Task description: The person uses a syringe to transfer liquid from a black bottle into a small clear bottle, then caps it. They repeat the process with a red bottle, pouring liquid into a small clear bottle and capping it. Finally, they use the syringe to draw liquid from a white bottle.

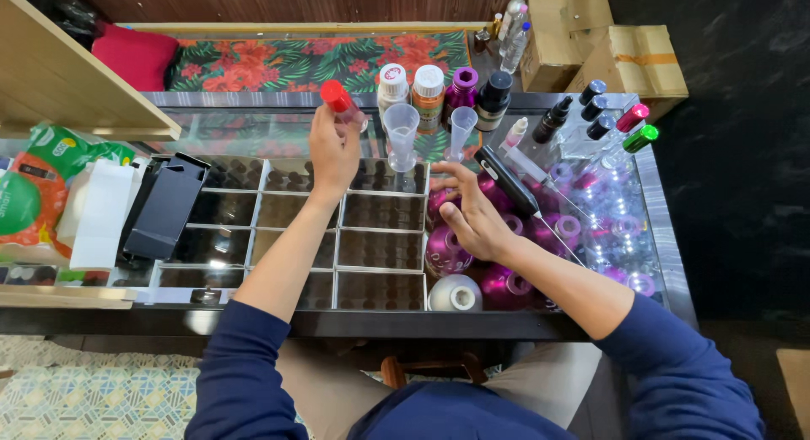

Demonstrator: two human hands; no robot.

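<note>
Two cardboard boxes [607, 48] sit at the far right corner. A red cushion [135, 56] lies on the flowered cloth [312, 60]. A black box [164, 208] and green bags [38, 183] rest on the left.

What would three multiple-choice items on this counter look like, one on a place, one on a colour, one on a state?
1. Where does the white round bottle lie?
A. at the counter's near edge
B. on the cardboard boxes
C. on the red cushion

2. What colour is the cap of the small bottle in the left hand?
A. green
B. red
C. black

3. How is the right hand?
A. closed in a fist
B. fingers spread over the purple bottles
C. gripping the clear measuring cup

Answers: 1 A, it sits beside the near rim; 2 B, the cap shows bright red; 3 B, the fingers fan open, grasping nothing.
</note>
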